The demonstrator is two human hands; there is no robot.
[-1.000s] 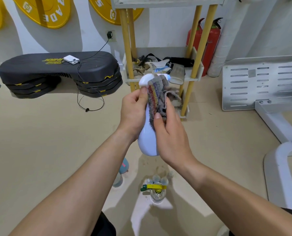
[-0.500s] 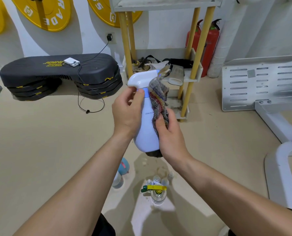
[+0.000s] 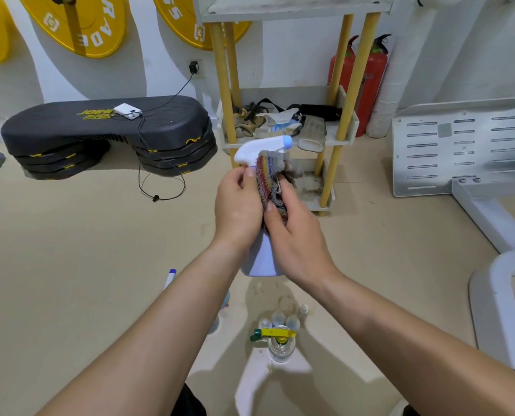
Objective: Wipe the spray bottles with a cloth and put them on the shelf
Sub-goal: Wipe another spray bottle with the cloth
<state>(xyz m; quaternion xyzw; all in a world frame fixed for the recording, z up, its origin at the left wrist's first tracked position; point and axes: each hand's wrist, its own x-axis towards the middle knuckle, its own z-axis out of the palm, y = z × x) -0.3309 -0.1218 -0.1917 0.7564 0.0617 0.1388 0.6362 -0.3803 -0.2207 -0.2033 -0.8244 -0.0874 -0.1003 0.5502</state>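
I hold a white spray bottle (image 3: 260, 259) with a white trigger head and blue nozzle upright in mid-air, in front of the shelf (image 3: 337, 136). My left hand (image 3: 236, 208) grips its neck and upper body. My right hand (image 3: 298, 235) presses a striped multicoloured cloth (image 3: 269, 181) against the bottle's upper right side, fingers curled round the cloth. Below on the floor stands a clear spray bottle (image 3: 277, 343) with a yellow and green trigger. Another bottle (image 3: 220, 310) lies partly hidden under my left forearm.
The yellow-legged shelf has a low tier crowded with straps and gloves. Several small bottles (image 3: 278, 318) cluster on the floor. Black aerobic steps (image 3: 106, 136) sit at left, two red fire extinguishers (image 3: 370, 73) behind the shelf, white metal equipment (image 3: 460, 151) at right.
The bottle has turned, so its nozzle now points right instead of left. The cloth and my right hand have slid up from the bottle's lower body to its neck.
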